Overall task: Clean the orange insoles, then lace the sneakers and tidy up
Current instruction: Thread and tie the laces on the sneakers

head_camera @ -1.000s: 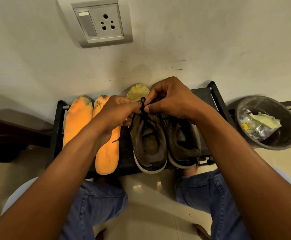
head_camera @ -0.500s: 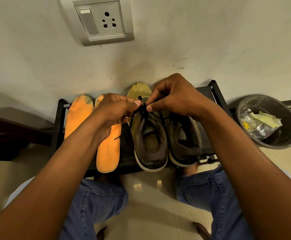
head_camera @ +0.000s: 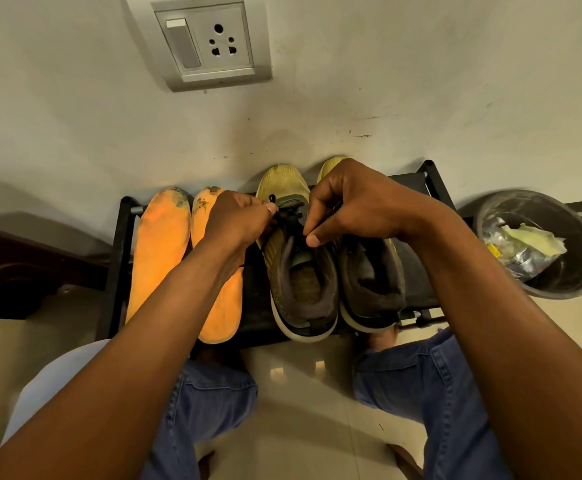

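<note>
Two yellow-and-brown sneakers stand side by side on a black rack (head_camera: 434, 181), toes to the wall. Over the left sneaker (head_camera: 300, 282), my left hand (head_camera: 239, 221) pinches one strand of the black lace (head_camera: 287, 216) and my right hand (head_camera: 348, 206) pinches another strand between thumb and forefinger. The right sneaker (head_camera: 372, 285) is partly covered by my right wrist. Two orange insoles with dirty toe ends lie on the rack's left: one (head_camera: 159, 247) fully visible, the other (head_camera: 223, 306) crossed by my left forearm.
A round dark bin (head_camera: 566, 271) with crumpled wrappers and paper stands on the floor to the right. A switch and socket plate (head_camera: 210, 43) is on the wall above. Dark furniture (head_camera: 12, 265) sits at the left. My jeans-clad knees are below the rack.
Both hands have drawn slightly apart and lower on the left sneaker, pulling the lace strands sideways. The toe of the right sneaker now shows behind my right hand.
</note>
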